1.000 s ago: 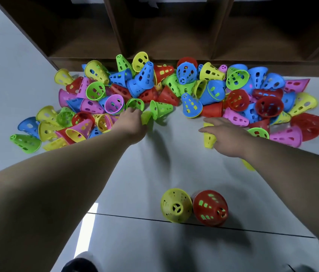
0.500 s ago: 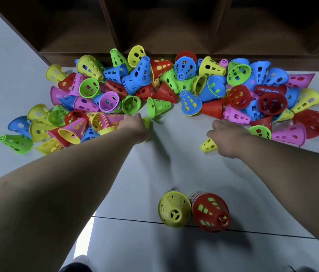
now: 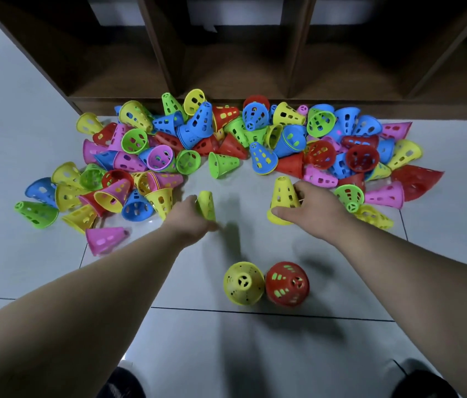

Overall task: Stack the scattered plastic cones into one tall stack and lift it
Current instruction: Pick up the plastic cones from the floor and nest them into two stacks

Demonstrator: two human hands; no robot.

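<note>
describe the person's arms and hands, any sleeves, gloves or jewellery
Both arms are bare: the left forearm and right forearm show no sleeve all the way to the frame edges. The left hand and right hand wear no gloves. No watch, bracelet or ring shows on either wrist or on the visible fingers, though the left hand is slightly blurred.

On the pale tiled floor (image 3: 226,354), the left grip (image 3: 189,216) curls round a yellow-green cone (image 3: 207,203). The right grip (image 3: 312,214) holds a yellow cone (image 3: 284,196) upright, tip far, thumb at its wide rim. Beyond both, a pile of coloured cones (image 3: 226,139) lies against a dark wooden shelf unit (image 3: 226,53). Nearer, a second yellow cone (image 3: 243,282) and a red cone (image 3: 287,283) stand upright, touching side by side, green showing through the red one's holes.
</note>
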